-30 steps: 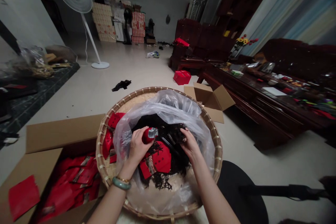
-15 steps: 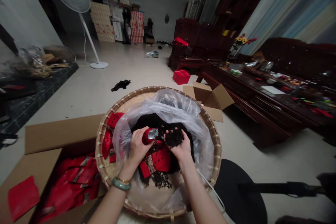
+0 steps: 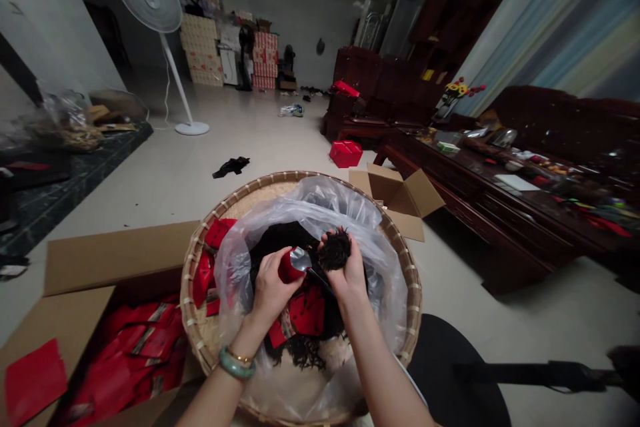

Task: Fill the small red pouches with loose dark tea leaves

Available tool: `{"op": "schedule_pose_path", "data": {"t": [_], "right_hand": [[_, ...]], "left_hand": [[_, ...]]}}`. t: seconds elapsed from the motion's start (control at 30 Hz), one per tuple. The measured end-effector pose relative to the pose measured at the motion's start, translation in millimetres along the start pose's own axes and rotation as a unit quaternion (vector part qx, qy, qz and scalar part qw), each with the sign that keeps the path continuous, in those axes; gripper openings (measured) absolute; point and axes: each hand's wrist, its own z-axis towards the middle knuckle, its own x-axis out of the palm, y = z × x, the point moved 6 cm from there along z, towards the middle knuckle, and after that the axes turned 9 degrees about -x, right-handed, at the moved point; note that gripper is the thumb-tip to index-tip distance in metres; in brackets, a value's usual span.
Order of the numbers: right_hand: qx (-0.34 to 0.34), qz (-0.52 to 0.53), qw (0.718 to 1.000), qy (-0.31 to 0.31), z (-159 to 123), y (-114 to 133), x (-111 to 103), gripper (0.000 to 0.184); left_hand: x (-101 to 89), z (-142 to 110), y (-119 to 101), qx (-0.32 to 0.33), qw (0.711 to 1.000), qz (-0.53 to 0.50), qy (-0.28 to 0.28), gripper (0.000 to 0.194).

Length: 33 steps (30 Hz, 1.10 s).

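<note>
Above a round woven basket [image 3: 189, 300], a person's left hand [image 3: 271, 285] has its grip clamped around an open red packet [image 3: 289, 268], while the right hand [image 3: 352, 278], palm up, curls its grip around a clump of dark shreds [image 3: 336, 250]. A clear plastic bag [image 3: 233, 260] lines the basket; beside the basket, to its left, a cardboard box [image 3: 125, 245] holds red pouches [image 3: 117, 373].

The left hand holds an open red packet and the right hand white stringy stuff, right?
Not white: the head view shows the right hand holding a dark stringy clump. The left hand holds the silver-lined open red packet.
</note>
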Motion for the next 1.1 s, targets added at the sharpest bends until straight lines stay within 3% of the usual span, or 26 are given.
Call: {"op": "schedule_pose_path", "data": {"t": [0.23,0.4,0.53,0.67,0.9,1.1], "right_hand": [[0.060,-0.032,0.995,-0.071,-3.5,-19.2,-25.7,0.012],[0.072,0.000,0.992,-0.099,-1.7,-27.7,-32.3,0.019],[0.103,0.035,0.989,-0.097,-4.6,-34.1,-37.2,0.032],[0.118,0.077,0.987,-0.074,-8.0,-38.9,-40.2,0.031],[0.080,0.058,0.995,-0.030,-13.2,-38.6,-35.6,0.027],[0.052,0.038,0.997,-0.041,-12.1,-29.7,-33.1,0.023]], "left_hand": [[-9.9,0.3,17.0,-0.029,0.998,0.003,-0.055,0.045],[-9.3,-1.1,17.6,-0.032,0.998,0.007,-0.056,0.045],[-7.5,-2.4,17.8,-0.038,0.998,0.007,-0.052,0.044],[-6.5,-3.1,19.1,-0.037,0.998,0.005,-0.052,0.044],[-4.5,-4.5,17.1,-0.025,0.999,0.004,-0.034,0.044],[-3.4,-6.4,13.0,-0.007,1.000,0.000,-0.027,0.045]]}}
